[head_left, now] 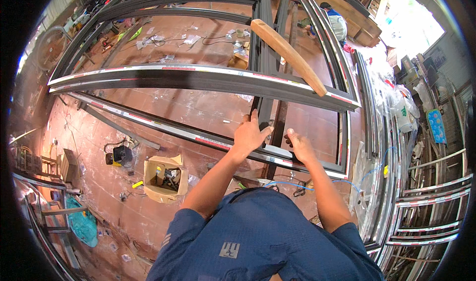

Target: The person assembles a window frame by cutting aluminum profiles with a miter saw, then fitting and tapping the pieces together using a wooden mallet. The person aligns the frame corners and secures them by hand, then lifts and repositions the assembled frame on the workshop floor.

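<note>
A large dark metal frame (213, 80), like a window or door frame, stands in front of me with white and red protective tape along its bars. My left hand (249, 133) rests at its dark upright bar (266, 110), index finger stretched forward and thumb apart. Just right of that bar is my right hand (301, 148), thumb raised and fingers curled by small dark spots I cannot make out. Both hands are above the near lower rail (277, 153). Across the upper rail lies a curved wooden piece (288, 57), tilted down to the right.
An open cardboard box (148, 174) of parts and a black tool (119, 155) sit on the reddish floor at left. A blue hose (342, 182) runs by the near rail. Metal profiles (379, 182) line the right side. A person (337, 25) crouches at far right.
</note>
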